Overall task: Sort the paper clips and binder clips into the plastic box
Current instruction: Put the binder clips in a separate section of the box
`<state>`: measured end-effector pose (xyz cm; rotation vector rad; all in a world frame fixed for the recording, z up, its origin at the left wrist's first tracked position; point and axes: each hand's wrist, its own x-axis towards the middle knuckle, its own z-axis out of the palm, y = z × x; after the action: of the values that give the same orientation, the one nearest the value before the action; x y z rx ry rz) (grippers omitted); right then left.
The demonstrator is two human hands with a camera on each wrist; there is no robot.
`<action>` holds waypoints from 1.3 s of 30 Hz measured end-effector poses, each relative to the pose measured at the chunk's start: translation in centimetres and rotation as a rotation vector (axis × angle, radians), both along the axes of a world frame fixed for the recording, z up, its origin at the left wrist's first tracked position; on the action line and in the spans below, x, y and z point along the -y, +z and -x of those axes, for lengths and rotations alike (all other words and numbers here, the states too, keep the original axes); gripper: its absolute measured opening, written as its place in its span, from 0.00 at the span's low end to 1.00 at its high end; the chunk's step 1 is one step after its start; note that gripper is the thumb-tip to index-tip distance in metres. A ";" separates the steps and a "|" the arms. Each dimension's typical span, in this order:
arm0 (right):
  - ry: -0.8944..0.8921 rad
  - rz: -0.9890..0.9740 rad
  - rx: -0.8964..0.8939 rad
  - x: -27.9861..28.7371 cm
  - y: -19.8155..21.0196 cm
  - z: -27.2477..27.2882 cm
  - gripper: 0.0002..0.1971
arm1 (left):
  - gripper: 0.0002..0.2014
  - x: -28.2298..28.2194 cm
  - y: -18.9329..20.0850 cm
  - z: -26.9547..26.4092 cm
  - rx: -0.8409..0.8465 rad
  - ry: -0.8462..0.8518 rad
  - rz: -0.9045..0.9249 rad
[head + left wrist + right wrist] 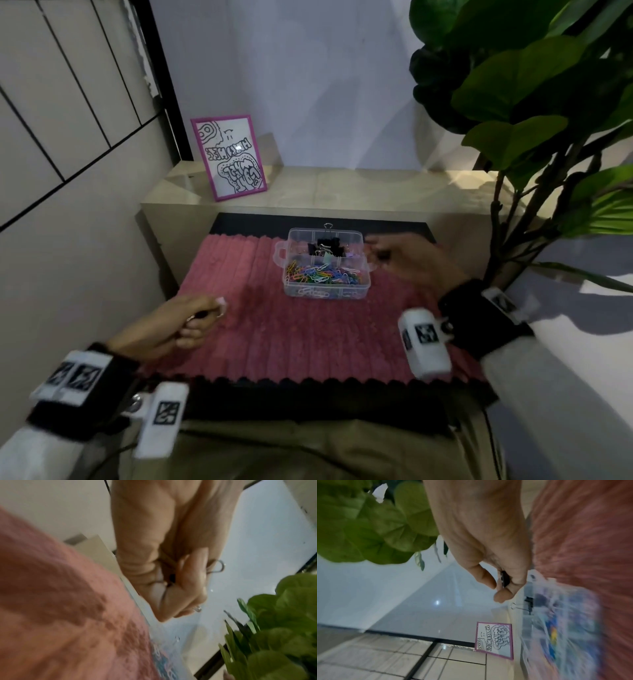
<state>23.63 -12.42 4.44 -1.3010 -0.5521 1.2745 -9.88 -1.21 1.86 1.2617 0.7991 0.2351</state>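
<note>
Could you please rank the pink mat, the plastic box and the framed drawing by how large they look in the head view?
1. pink mat, by far the largest.
2. and 3. plastic box and framed drawing: they look about alike, and the drawing stands farther from the camera, so I would not rank them.

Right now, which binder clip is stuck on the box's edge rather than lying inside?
The black binder clip at the box's far rim: its wire loop stands above the wall. The other black clips lie heaped inside the back compartment.

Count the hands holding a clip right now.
2: the left hand over the pink mat's near-left grips a wire-handled clip; the right hand beside the clear plastic box pinches a black one.
</note>
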 end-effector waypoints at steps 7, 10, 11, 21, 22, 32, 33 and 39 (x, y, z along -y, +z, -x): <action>0.212 0.268 0.753 -7.3 0.6 1.0 0.17 | 0.18 2.4 0.0 4.4 0.017 0.137 0.061; 0.322 0.319 0.998 -8.1 0.5 1.7 0.17 | 0.19 2.6 -0.5 4.5 -0.025 0.132 0.097; 0.322 0.314 1.059 -8.0 0.4 1.7 0.16 | 0.16 2.6 -0.7 4.4 -0.038 0.128 0.111; 0.128 0.423 1.321 -1.2 -4.4 1.0 0.21 | 0.13 2.7 -1.8 1.3 -0.102 0.067 -0.047; 0.124 0.366 1.236 -1.2 -4.9 1.1 0.24 | 0.13 2.5 -1.6 0.7 -0.086 0.069 -0.059; 0.059 0.258 1.038 -0.3 -5.2 2.1 0.14 | 0.13 -1.5 3.8 -5.8 -0.059 -0.108 -0.357; 0.044 0.220 1.052 0.0 -5.0 2.2 0.14 | 0.12 -2.0 4.2 -6.3 -0.075 -0.126 -0.396; 0.048 0.100 1.069 3.5 -4.1 4.7 0.10 | 0.02 -4.1 6.0 -10.4 -0.237 -0.251 -0.811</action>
<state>18.90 -15.90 0.31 -2.0259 -1.2630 0.5458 0.51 2.89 7.82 2.1697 0.7566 0.2135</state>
